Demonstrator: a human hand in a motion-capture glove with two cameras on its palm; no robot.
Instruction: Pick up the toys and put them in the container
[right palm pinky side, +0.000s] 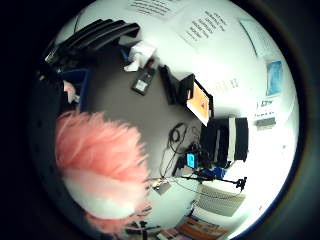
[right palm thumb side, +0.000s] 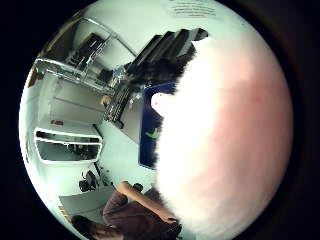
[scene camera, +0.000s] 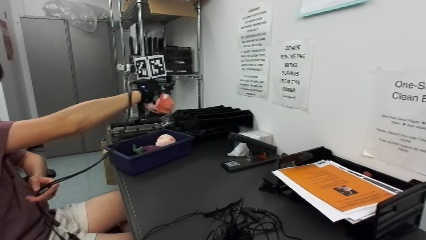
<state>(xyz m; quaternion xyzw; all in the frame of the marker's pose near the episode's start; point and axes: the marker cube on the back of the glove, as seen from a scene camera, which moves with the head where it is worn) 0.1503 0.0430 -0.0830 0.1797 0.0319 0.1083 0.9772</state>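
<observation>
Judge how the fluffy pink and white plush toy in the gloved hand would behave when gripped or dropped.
The fluffy pink and white plush toy looks soft, so it would probably squash under the gloved right hand. Held aloft above the blue plastic bin, it seems light. Its fuzzy surface likely resists slipping and rolling.

Right arm stretched out, gloved right hand (scene camera: 150, 92) raised, fingers curled closed.

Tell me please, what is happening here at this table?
A person sits at a dark table and sorts toys into a blue container. The gloved right hand is raised above the container and holds a fluffy pink and white toy. The palm views show that same toy close to the palm. Two toys, one pink and one dark with green, already lie in the container. The toy in the hand is not yet in.
</observation>
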